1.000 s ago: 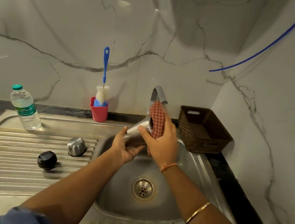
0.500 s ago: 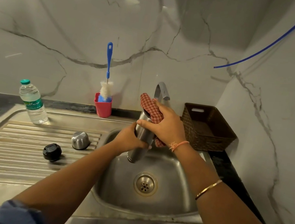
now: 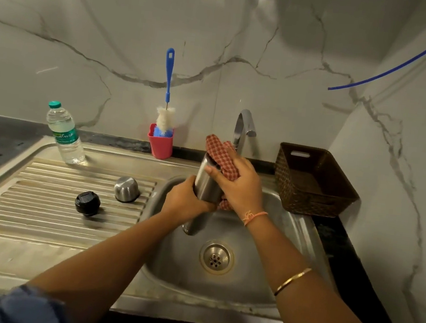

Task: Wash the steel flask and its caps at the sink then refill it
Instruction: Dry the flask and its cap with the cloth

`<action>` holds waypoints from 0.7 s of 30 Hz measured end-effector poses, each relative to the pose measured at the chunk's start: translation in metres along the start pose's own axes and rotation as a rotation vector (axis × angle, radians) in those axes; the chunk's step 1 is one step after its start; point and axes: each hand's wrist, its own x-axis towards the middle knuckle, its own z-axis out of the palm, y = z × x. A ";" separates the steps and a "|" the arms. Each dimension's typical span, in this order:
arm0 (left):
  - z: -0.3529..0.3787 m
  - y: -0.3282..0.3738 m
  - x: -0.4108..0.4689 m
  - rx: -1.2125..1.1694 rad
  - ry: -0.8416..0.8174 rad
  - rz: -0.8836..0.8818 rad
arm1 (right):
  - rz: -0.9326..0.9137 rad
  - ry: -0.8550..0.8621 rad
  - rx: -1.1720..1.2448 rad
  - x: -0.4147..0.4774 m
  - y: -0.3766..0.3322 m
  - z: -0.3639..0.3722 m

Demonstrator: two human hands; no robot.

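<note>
As the flask has swung from lying sideways to nearly upright over the sink, left hand grips its middle and right hand clamps the checked cloth against its upper side. Looks like outside wiping, refill not started. Steel cap and black cap sit on the drainboard. Flask mouth hidden by cloth; can't tell if tap runs.

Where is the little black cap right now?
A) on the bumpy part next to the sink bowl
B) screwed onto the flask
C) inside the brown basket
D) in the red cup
A: the black cap lies on the ridged draining board left of the basin, close to the steel cap.
</note>
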 end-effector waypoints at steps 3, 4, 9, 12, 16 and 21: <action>0.002 -0.004 -0.007 -0.003 0.040 -0.019 | -0.041 0.026 -0.004 -0.002 -0.001 0.002; 0.003 -0.005 -0.009 -0.043 0.056 -0.028 | -0.069 0.020 -0.009 -0.004 -0.002 0.004; -0.003 -0.020 -0.012 -0.147 0.020 -0.100 | 0.192 0.040 0.146 0.007 -0.003 0.014; -0.013 -0.033 -0.018 -0.188 0.031 -0.131 | 0.319 0.111 0.170 0.012 0.006 0.017; -0.036 -0.052 -0.019 -0.306 0.052 -0.112 | 0.440 0.217 0.210 0.012 0.013 0.033; -0.082 -0.075 -0.020 -0.342 -0.026 -0.026 | 0.553 0.273 0.176 0.005 0.007 0.074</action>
